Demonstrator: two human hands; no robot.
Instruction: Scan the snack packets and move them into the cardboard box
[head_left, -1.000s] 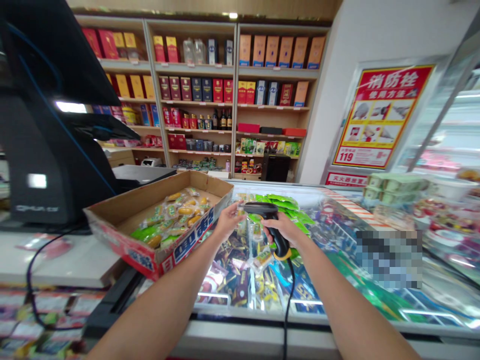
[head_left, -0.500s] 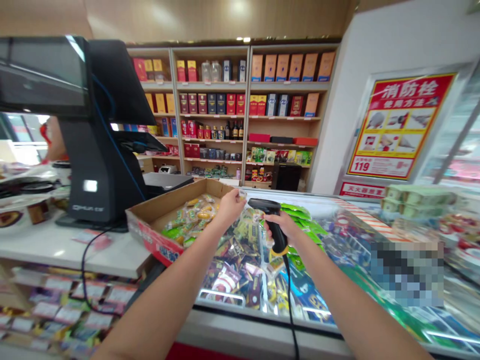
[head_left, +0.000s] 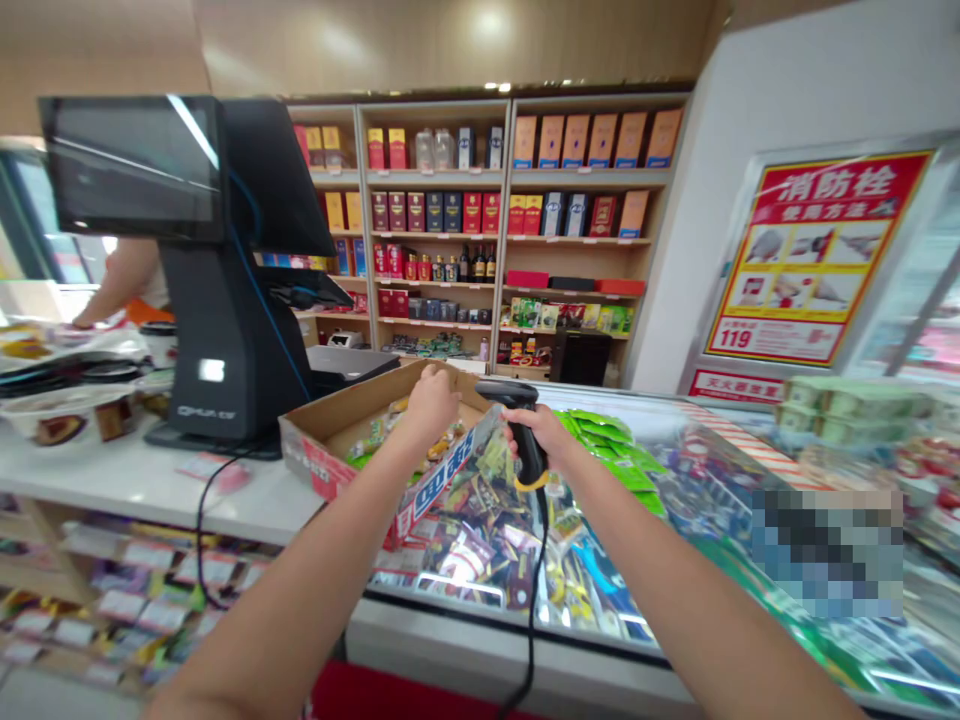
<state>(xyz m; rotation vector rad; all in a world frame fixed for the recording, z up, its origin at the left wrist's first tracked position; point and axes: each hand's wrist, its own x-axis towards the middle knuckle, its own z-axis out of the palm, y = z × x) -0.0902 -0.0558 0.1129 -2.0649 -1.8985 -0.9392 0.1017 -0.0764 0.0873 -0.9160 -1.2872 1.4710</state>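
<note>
My right hand (head_left: 537, 432) is wrapped round a black handheld barcode scanner (head_left: 531, 455) with a yellow trim at its grip end. Its head points left, towards the box, and a black cable (head_left: 536, 600) hangs from it. My left hand (head_left: 435, 400) is over an open cardboard box (head_left: 315, 455) with red and blue printing. Its fingers are curled together, and whatever is in them is hidden. Small wrapped snacks (head_left: 379, 435) with green and yellow colours lie inside the box, partly covered by my left forearm.
A glass-topped case (head_left: 480, 590) with many snack packets spans the front. Bright green packets (head_left: 611, 450) lie to the right. A black checkout terminal (head_left: 232, 330) stands on the white counter (head_left: 262, 510), left. Another person's arm (head_left: 124, 280) shows behind it. Egg cartons (head_left: 840, 410) sit at right.
My left hand has moved left from beside the scanner to over the box; the small packet at its fingertips no longer shows. The scanner has shifted slightly left. The box's printed front wall now shows.
</note>
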